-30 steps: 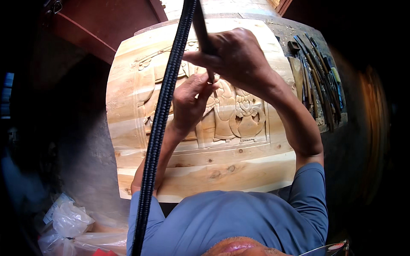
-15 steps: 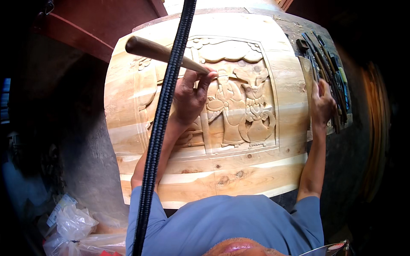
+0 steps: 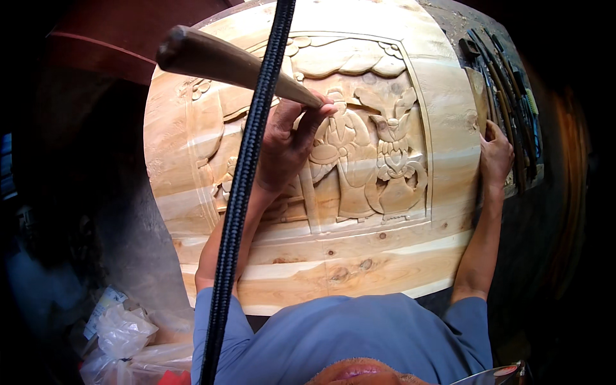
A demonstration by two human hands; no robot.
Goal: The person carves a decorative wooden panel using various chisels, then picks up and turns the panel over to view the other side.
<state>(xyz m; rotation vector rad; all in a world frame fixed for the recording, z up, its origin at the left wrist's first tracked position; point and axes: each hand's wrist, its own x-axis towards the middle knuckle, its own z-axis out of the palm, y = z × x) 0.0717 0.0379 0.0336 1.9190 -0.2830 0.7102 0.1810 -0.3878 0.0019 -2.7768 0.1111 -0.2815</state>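
A broad pale wooden panel (image 3: 372, 247) lies in front of me, carved in relief with a robed figure, a vase and a draped border. Over its middle, my left hand (image 3: 285, 144) pinches the low end of a wooden-handled carving chisel (image 3: 218, 61). Its thick handle slants up to the left, and my fingers hide the blade. At the panel's right edge is my right hand (image 3: 496, 154), fingers bent, by the lower end of a flat pale wooden piece (image 3: 475, 96). What those fingers grip is hidden.
Several long, thin hand tools (image 3: 507, 96) lie side by side on the bench at the right. A black braided cable (image 3: 247, 157) crosses the view. Down at the left stands a tied clear plastic bag (image 3: 125, 333).
My right hand has drawn back a little from the tools toward the panel's edge. The view has shifted slightly; my left hand still holds the chisel over about the same spot.
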